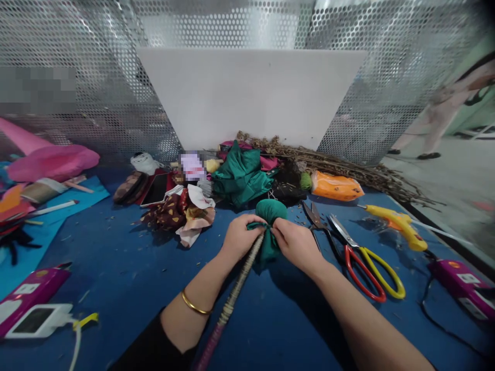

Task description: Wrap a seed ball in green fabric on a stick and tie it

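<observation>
Green cloth is gathered into a round ball at the top of a wrapped stick. The stick slants down toward me, bound in pale cord above and purple lower down. My left hand pinches a fold of the green cloth just under the ball, on the left side. On the right, my right hand has its fingers closed on the cloth at the same neck. A loose tail of the cloth hangs below between both hands. A gold bangle circles my left wrist.
Right of my hands lie scissors, pliers and a yellow glue gun. Behind are crumpled green fabric, dried stems and an orange packet. Patterned cloth scraps sit left. A person walks at far right.
</observation>
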Tool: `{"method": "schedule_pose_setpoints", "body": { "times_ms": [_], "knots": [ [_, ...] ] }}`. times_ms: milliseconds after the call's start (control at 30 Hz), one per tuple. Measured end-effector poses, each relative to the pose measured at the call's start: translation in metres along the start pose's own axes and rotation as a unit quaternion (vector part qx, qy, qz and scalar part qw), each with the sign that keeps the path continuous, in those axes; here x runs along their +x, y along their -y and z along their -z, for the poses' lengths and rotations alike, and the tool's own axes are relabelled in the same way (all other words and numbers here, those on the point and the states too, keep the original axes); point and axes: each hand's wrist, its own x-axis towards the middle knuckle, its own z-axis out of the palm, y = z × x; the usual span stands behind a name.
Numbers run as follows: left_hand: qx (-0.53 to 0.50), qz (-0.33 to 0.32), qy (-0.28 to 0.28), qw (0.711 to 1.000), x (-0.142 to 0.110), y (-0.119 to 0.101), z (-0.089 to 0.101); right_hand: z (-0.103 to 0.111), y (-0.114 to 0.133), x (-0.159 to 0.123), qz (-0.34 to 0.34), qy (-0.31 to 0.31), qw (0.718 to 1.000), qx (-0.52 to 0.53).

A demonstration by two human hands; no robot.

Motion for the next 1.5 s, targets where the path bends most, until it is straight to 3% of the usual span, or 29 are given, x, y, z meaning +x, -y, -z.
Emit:
{"method": "schedule_pose_setpoints", "body": {
  "times_ms": [67, 133, 367, 467, 533, 600, 667, 733, 967, 1067, 1233, 1367, 1500],
  "knots": [
    [0.051, -0.065, -0.058, 0.995, 0.002, 0.002, -0.001, 0.002, -0.001, 0.000, 0.007, 0.010, 1.000, -0.010],
    [0.051, -0.082, -0.089, 0.991, 0.004, 0.005, -0.004, 0.003, -0.002, 0.000, 0.010, 0.013, 1.000, -0.026],
    [-0.126, 0.072, -0.072, 0.987, 0.002, 0.008, -0.015, 0.003, -0.002, 0.000, 0.019, 0.007, 0.996, -0.093],
    [-0.123, 0.077, -0.082, 0.986, 0.000, 0.005, -0.015, 0.002, -0.003, 0.000, 0.007, -0.002, 0.996, -0.087],
    [-0.045, 0.018, -0.109, 0.993, -0.001, 0.002, -0.012, 0.001, -0.003, -0.001, 0.004, -0.012, 0.997, -0.076],
    [0.055, -0.084, -0.122, 0.987, -0.002, -0.002, -0.008, 0.001, -0.003, -0.001, 0.000, -0.019, 0.998, -0.068],
    [0.137, -0.191, -0.096, 0.967, -0.002, -0.005, -0.003, 0.000, -0.002, -0.001, -0.001, -0.023, 0.998, -0.065],
    [0.196, -0.254, -0.060, 0.945, -0.001, -0.007, 0.002, 0.000, -0.002, 0.000, 0.001, -0.025, 0.998, -0.065],
    [0.280, -0.290, -0.019, 0.915, 0.003, -0.010, 0.009, -0.002, 0.001, 0.000, -0.004, -0.026, 0.997, -0.069],
    [0.254, -0.266, -0.037, 0.929, 0.002, -0.007, 0.005, -0.003, 0.002, 0.000, -0.008, -0.024, 0.997, -0.071],
    [0.172, -0.162, -0.072, 0.969, 0.001, 0.000, -0.003, 0.000, 0.002, 0.000, 0.006, -0.005, 0.997, -0.081],
    [0.106, -0.075, -0.089, 0.987, -0.001, 0.001, -0.009, 0.003, -0.004, 0.003, 0.027, -0.002, 1.000, 0.007],
    [0.060, -0.029, -0.112, 0.991, -0.003, -0.001, -0.012, 0.002, -0.010, 0.006, 0.052, 0.002, 0.992, 0.117]
  ]
}}
